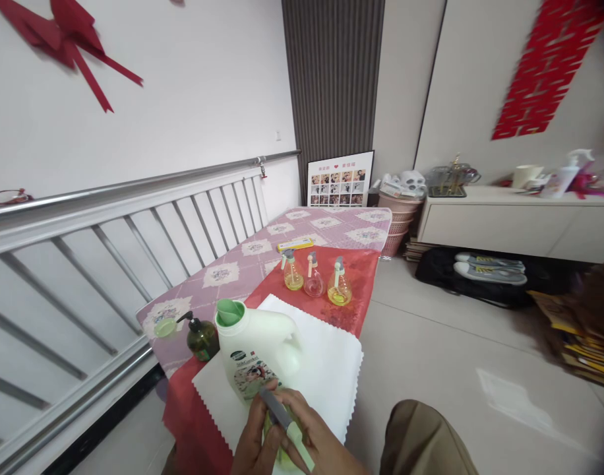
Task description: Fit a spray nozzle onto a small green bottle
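Hands: left hand (252, 439) and right hand (316, 445), at the table's near edge, fingers clamped together around one small spray bottle (285, 422), its grey-and-green trigger head on top.
White jug (257, 349): one, uncapped, on the white cloth (326, 369), just behind the hands.
Pump bottle (202, 338): one, dark green, near the left edge.
Green cap (165, 326): one, beside the pump bottle.
Spray bottles (314, 277): three in a row mid-table.
Yellow box (295, 245): one, behind them.

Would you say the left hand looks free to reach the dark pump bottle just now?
Probably not at once: the left hand and right hand both grip a small spray bottle. The pump bottle stands uncovered left of the white jug, so the path itself looks open.
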### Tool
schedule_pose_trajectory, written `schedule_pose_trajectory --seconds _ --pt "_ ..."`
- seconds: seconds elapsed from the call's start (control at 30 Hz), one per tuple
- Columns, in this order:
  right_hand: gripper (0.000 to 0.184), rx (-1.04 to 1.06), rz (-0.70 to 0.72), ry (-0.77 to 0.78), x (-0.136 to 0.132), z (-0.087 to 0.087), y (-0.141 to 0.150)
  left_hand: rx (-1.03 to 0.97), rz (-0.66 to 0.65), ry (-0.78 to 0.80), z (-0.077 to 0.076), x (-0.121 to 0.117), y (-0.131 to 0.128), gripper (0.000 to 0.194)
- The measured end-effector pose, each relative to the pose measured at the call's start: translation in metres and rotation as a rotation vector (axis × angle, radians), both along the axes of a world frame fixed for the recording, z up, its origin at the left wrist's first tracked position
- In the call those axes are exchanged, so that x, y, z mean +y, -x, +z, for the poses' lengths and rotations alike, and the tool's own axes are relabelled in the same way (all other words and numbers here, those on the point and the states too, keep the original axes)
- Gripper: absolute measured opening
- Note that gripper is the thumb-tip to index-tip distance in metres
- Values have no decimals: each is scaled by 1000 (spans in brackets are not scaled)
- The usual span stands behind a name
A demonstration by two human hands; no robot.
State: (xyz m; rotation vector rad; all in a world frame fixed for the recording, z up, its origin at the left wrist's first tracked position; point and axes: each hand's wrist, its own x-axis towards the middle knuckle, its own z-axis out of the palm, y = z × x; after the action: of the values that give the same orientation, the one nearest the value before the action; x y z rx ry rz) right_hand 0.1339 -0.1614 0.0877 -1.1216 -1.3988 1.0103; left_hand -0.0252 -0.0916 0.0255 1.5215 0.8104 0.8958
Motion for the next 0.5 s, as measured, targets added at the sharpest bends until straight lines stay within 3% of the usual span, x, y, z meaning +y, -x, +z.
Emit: schedule_pose_trajectory --seconds 0.23,0.5 --pt "50 5 94 87 7 -8 -7 38 -126 92 21 3 2 73" --pt "50 -47 115 72 10 0 -12 63 -120 118 31 2 4 74"
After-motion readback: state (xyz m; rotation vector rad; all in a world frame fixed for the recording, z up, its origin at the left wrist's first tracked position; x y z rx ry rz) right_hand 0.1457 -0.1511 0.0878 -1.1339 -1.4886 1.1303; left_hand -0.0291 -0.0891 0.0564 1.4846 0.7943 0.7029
